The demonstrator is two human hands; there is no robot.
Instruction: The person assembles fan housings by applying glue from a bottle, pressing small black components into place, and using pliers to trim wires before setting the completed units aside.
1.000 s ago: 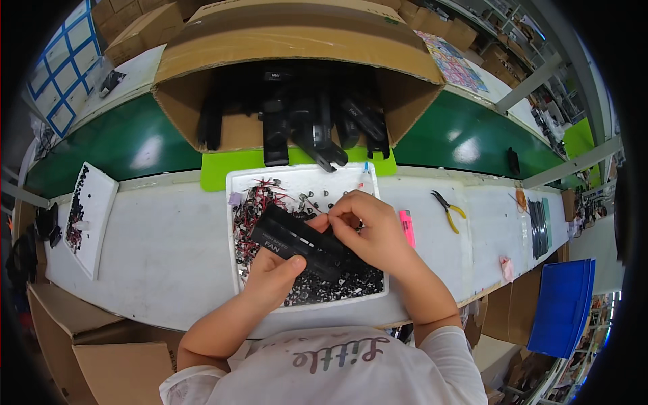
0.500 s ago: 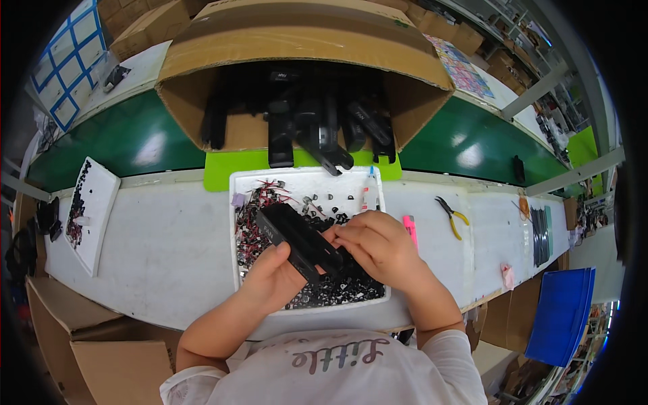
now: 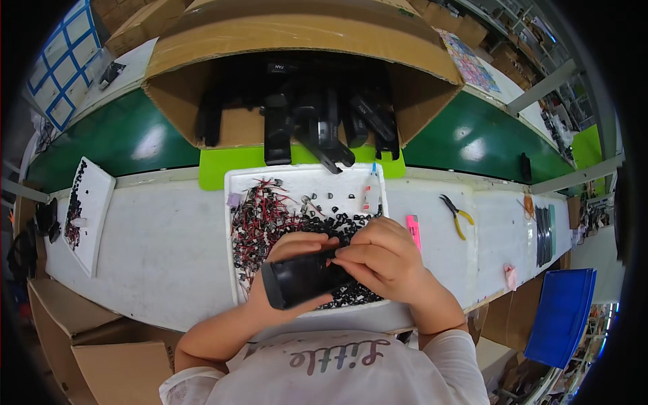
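Note:
My left hand (image 3: 273,297) is wrapped round a black plastic housing (image 3: 304,275), long and hollow, held tilted above the tray. At the housing's right end my right hand (image 3: 383,260) pinches with thumb and forefinger; a small dark bit shows at the fingertips, too small to name. Beneath both hands lies a white foam tray (image 3: 233,177). Red and black wired parts (image 3: 260,219) fill its left side, and small black plastic pieces (image 3: 347,221) spread over the middle and right. A clear bottle with a blue tip (image 3: 371,189) lies in the tray's far right corner.
Behind the tray an open cardboard box (image 3: 304,37) holds several black housings (image 3: 277,128). To the right are a pink marker (image 3: 413,231), yellow-handled pliers (image 3: 459,217) and a blue bin (image 3: 560,317). A second white tray (image 3: 98,223) stands at left, above an open carton (image 3: 121,358).
My left hand has turned the housing over and lowered it, so its hollow inside now faces up. My right hand has stayed pinched at its right end, shifting slightly down.

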